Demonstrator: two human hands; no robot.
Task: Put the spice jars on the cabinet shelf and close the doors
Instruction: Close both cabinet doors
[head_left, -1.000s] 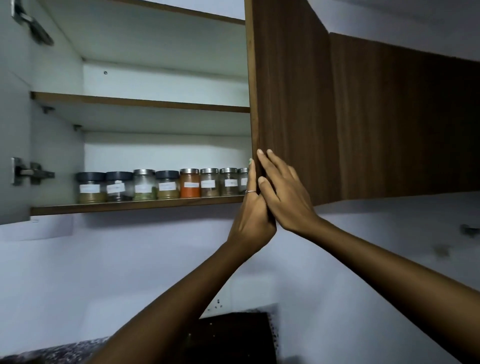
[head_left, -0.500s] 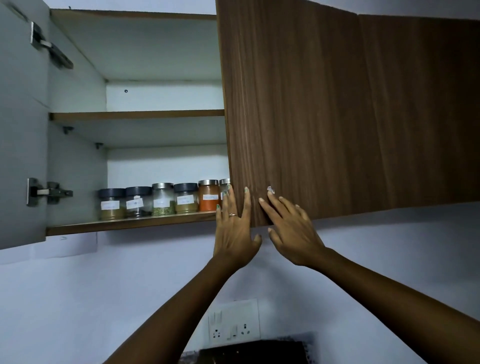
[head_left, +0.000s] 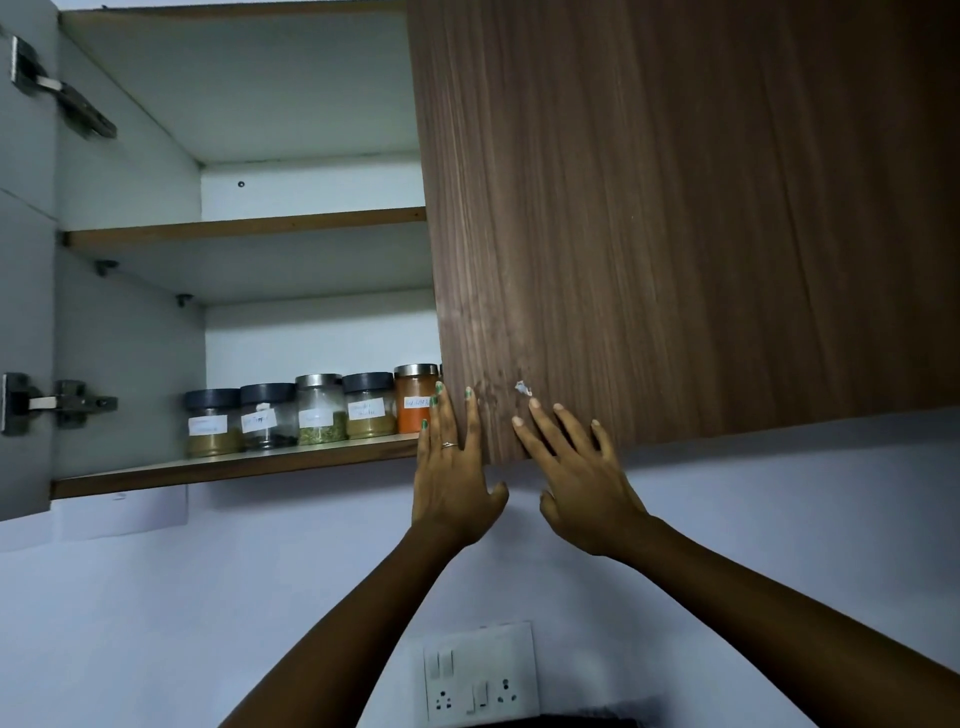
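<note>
Pressing flat with fingers spread, the left hand (head_left: 457, 483) and right hand (head_left: 582, 478) lie on the lower corner of the brown right door (head_left: 649, 234), gripping nothing. Just beyond the left fingertips, spice jars (head_left: 317, 410) line the bottom shelf (head_left: 234, 470). Since a second ago the door has swung over further, hiding more jars.

The lower shelf (head_left: 156, 475) carries five visible spice jars (head_left: 311, 410) in a row near its front edge, standing upright and labelled; the orange-filled one (head_left: 414, 399) stands rightmost; the upper shelf (head_left: 234, 228) above shows only its underside.
</note>
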